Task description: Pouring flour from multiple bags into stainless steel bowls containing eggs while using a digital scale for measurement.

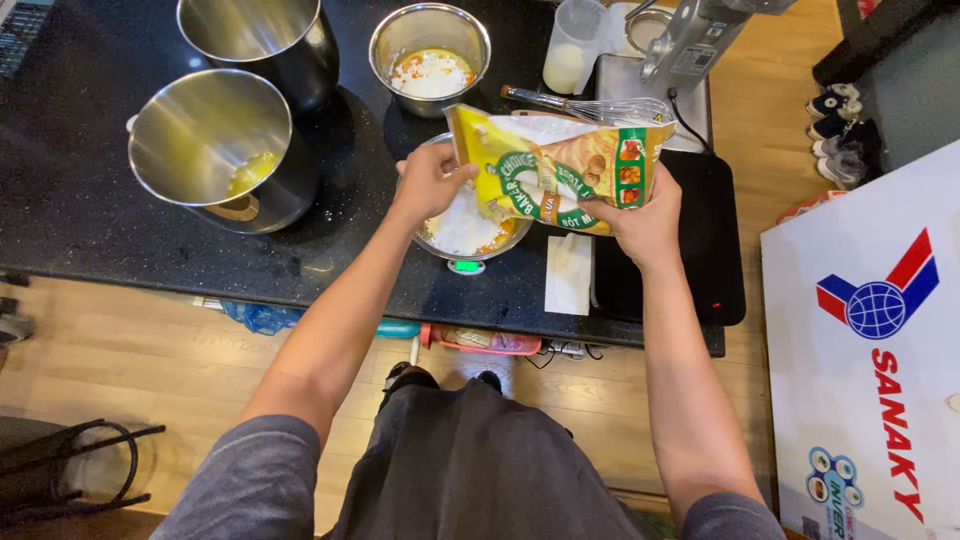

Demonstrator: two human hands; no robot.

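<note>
Both my hands hold a yellow and green flour bag [560,165] tilted above a steel bowl [505,243] that sits on a small scale [466,266]. My left hand [430,180] grips the bag's left corner. My right hand [640,220] supports its lower right side. White flour over something yellow lies in the bowl. The bag hides most of the bowl.
On the black counter [70,210] stand two tall steel mixing bowls [215,150] [265,40], a smaller bowl with white and yellow contents [430,55], a whisk [590,105], a measuring cup [572,45], a stand mixer [690,40] and an induction hob [710,240]. A white box [870,360] stands at the right.
</note>
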